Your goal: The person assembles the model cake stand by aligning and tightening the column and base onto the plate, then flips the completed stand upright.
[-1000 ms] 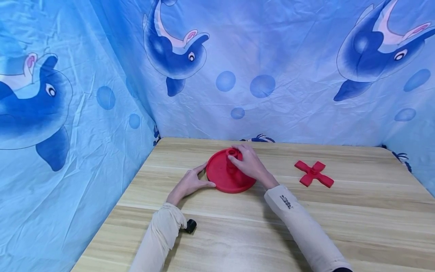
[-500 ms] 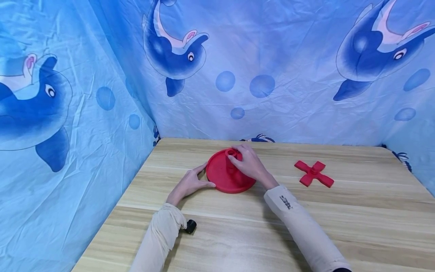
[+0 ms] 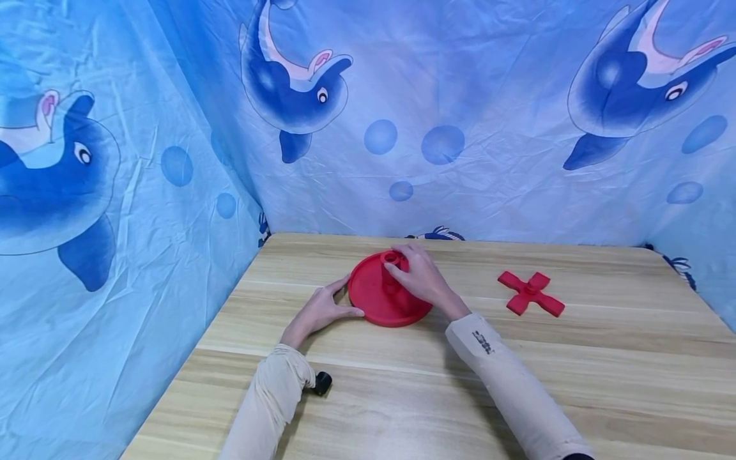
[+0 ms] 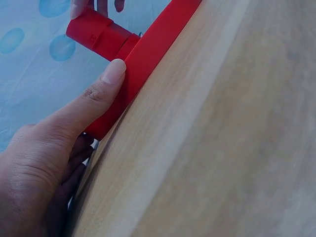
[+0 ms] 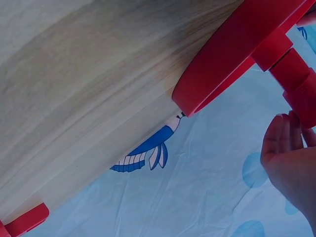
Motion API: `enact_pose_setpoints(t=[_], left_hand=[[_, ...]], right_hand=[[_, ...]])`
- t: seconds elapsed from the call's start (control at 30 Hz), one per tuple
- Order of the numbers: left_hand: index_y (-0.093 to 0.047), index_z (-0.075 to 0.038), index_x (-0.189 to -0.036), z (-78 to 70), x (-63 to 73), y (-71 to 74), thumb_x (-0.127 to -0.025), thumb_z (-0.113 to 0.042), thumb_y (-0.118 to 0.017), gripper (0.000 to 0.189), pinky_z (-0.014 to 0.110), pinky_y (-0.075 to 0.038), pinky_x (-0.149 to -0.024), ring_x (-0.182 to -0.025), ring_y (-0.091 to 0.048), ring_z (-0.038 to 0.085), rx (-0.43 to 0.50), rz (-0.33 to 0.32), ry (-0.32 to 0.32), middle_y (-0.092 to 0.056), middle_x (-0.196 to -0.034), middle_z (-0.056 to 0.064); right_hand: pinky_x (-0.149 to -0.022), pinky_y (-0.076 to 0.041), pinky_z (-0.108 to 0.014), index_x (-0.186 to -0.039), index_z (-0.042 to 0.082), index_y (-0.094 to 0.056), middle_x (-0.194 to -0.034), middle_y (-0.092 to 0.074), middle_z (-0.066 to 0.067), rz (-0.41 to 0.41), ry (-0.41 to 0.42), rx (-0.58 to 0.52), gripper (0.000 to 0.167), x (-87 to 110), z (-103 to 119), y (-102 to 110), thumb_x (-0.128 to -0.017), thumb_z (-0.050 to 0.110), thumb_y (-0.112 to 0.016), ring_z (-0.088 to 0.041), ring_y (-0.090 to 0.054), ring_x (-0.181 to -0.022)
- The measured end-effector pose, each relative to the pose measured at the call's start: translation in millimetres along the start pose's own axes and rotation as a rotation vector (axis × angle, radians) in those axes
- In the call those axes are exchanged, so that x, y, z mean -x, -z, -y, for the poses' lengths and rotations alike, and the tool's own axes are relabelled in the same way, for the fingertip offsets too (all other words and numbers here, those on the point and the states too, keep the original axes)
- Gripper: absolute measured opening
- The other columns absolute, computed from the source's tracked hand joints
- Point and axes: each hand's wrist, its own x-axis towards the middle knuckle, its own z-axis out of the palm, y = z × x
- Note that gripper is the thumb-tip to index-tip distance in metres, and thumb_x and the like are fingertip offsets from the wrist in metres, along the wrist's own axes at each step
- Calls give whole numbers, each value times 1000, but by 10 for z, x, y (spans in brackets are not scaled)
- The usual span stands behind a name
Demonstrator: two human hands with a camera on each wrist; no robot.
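Note:
A red round tray-like base (image 3: 366, 295) with a low rim lies on the wooden table. From its middle rises a stepped red hollow post (image 3: 391, 258), upright. My left hand (image 3: 322, 308) spans the base's left side, its thumb on the near edge and its fingers around the far part. In the left wrist view the thumb presses against the rim (image 4: 163, 42). With its thumb and fingers my right hand (image 3: 422, 279) grips the post near the top. The right wrist view shows a narrower section of the post (image 5: 291, 69) above a collar on the base.
To the right, a red cross-shaped piece (image 3: 531, 292) with a central knob lies on the wooden table (image 3: 621, 370). A small black cylinder (image 3: 323, 383) sits by the left sleeve cuff. Blue cloth (image 3: 489, 191) with dolphin prints hangs behind the table and along the sides.

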Motion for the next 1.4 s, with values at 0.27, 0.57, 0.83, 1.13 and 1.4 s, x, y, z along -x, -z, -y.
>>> enact_pose_setpoints(t=[0.27,0.57,0.83,1.13,1.4], left_hand=[[-41,-18,-161,-3,-2,3,-75,-58,-88,106,50,-41,-113,-143,-44,29,10,-3,-2,-46,-158,10],[-42,-15,-160,-22,7,-3,-75,-56,-89,105,50,-41,-113,-139,-47,29,15,-13,-6,-46,-157,13],[-42,-16,-160,-16,-4,-12,-75,-56,-90,105,51,-41,-113,-138,-48,29,21,-20,-4,-47,-157,13],[-42,-16,-160,-13,4,-16,-76,-56,-89,105,51,-40,-113,-141,-46,30,29,-16,-5,-46,-157,13],[-43,-16,-159,-15,6,-13,-76,-55,-90,103,51,-40,-114,-141,-45,29,24,-19,-2,-46,-157,13]], right_hand=[[-88,-59,-49,-144,2,-58,-134,-57,-16,-13,-22,31,55,2,4,14,-97,25,-74,-32,-53,-123],[-89,-59,-46,-144,2,-59,-131,-59,-15,-2,5,29,53,-8,-23,-1,-99,27,-73,-30,-54,-120],[-88,-59,-48,-145,2,-58,-135,-57,-16,2,-2,13,57,-6,-12,8,-95,23,-76,-31,-52,-123],[-88,-60,-46,-144,3,-59,-132,-58,-14,8,0,2,53,-11,-18,2,-98,25,-74,-28,-54,-119],[-89,-60,-47,-145,4,-58,-136,-56,-14,11,-4,-4,54,0,-27,-2,-97,23,-74,-29,-52,-122]])
